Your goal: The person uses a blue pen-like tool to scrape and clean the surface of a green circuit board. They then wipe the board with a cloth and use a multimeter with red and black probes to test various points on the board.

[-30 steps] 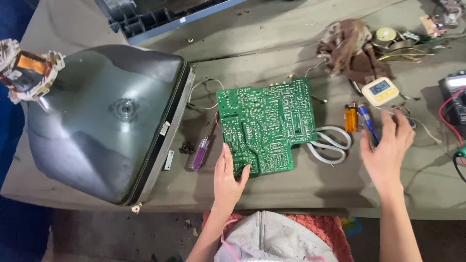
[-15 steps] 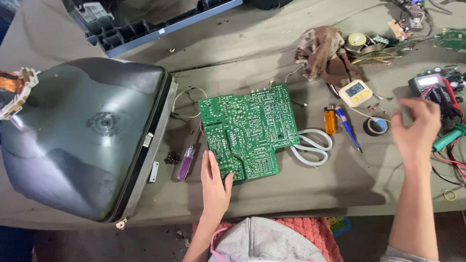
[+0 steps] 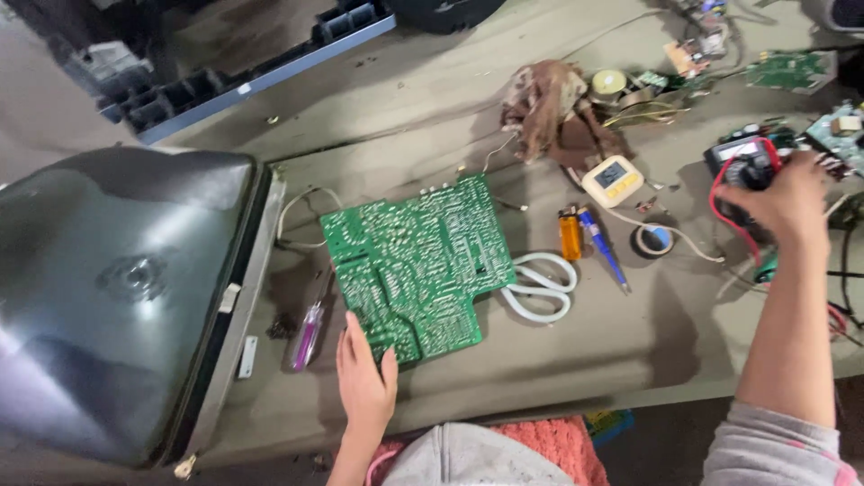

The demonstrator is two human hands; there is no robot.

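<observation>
From the head camera we look down on a grey-green table [image 3: 576,360] strewn with electronics parts. Our left hand [image 3: 364,382] lies flat at the near edge, fingers together and loosely extended, thumb out to the side, resting on the near corner of a green circuit board [image 3: 418,261]; it pinches nothing. The board lies solder side up in the middle of the table, stretching away from that hand toward the far side. Just left of the hand, a purple-handled screwdriver [image 3: 308,328] lies on the table, and beyond it sits a large grey picture tube [image 3: 117,297], face down.

Our right hand [image 3: 787,202] is well apart from the board, far out at the right. It is curled over a black meter [image 3: 747,166] with red leads; we cannot tell whether the fingers actually grip it. Between the board and this hand lie a white looped cable [image 3: 540,288] touching the board's right edge, an orange lighter [image 3: 570,236], a blue pen [image 3: 601,247], a roll of tape [image 3: 654,239] and a small white device with a screen [image 3: 612,178]. A brown rag [image 3: 549,112] lies farther back.
</observation>
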